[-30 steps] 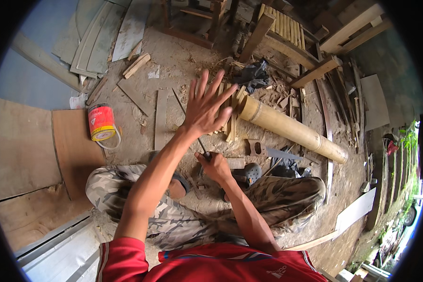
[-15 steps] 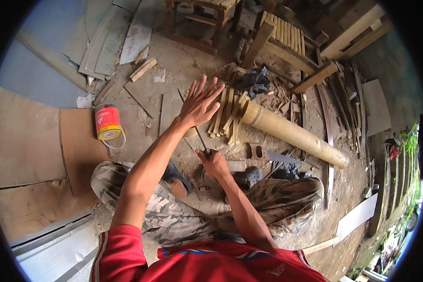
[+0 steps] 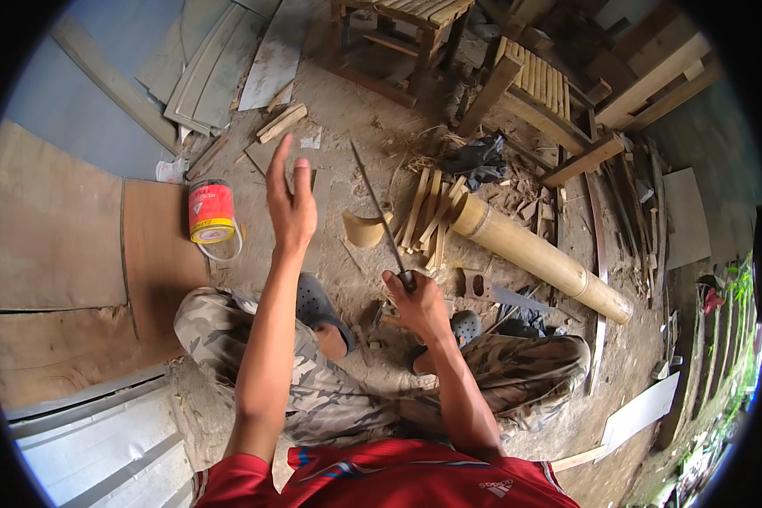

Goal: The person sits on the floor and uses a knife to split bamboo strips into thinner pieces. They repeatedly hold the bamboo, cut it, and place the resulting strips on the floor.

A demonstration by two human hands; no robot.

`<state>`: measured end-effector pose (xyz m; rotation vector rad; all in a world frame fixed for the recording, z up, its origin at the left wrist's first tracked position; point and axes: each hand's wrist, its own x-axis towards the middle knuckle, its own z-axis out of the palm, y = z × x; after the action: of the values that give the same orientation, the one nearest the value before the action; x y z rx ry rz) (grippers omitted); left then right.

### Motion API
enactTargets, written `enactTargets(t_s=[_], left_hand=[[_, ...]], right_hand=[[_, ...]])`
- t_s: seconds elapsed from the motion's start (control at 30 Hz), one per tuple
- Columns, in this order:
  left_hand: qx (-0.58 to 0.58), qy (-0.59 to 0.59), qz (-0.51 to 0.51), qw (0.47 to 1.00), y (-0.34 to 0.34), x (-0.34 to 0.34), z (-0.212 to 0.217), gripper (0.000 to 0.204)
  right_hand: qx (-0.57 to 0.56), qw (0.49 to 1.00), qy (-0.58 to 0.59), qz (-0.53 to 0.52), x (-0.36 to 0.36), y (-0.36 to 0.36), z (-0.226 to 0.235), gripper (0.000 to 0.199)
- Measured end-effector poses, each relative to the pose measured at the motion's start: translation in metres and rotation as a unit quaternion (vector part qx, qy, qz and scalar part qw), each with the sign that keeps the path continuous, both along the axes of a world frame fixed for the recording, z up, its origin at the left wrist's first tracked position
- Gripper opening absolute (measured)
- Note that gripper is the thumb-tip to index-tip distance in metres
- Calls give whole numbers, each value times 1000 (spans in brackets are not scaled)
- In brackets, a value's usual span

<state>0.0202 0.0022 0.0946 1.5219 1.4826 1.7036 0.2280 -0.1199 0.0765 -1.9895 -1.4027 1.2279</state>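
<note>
My right hand (image 3: 421, 309) grips the dark handle of a long, thin-bladed machete (image 3: 370, 188), its blade slanting up and away to the left. My left hand (image 3: 293, 210) is raised with nothing in it, thumb and fingers extended, left of the blade. Between my hands, just beyond the blade's middle, a short curved bamboo piece (image 3: 364, 230) rests on the ground. A pile of split bamboo strips (image 3: 421, 207) lies to the right of the blade. Beside them, a thick bamboo pole (image 3: 542, 251) stretches toward the right.
A handsaw (image 3: 504, 295) lies near my right knee, below the pole. On the left stands a red and yellow bucket (image 3: 211, 212) near plywood sheets (image 3: 55, 220). Wooden frames with slatted tops (image 3: 533, 76) stand at the back. A black plastic bag (image 3: 476, 161) lies beyond the strips.
My left hand has moved left and back, away from the blade. The machete has swung into fuller view with my right hand slightly to the right, and the curved bamboo piece now shows.
</note>
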Motion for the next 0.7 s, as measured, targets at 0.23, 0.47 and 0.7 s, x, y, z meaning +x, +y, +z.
enactTargets(t_s=[0.23, 0.47, 0.7], left_hand=[[-46, -118, 27, 992, -17, -2, -12, 50], [-141, -225, 41, 963, -22, -9, -38, 52], [-189, -297, 61, 934, -27, -19, -29, 42]], right_hand=[[-4, 1000, -5, -13, -15, 15, -80, 47], [-27, 999, -28, -12, 5, 13, -45, 42], [-69, 997, -32, -31, -3, 2, -35, 37]])
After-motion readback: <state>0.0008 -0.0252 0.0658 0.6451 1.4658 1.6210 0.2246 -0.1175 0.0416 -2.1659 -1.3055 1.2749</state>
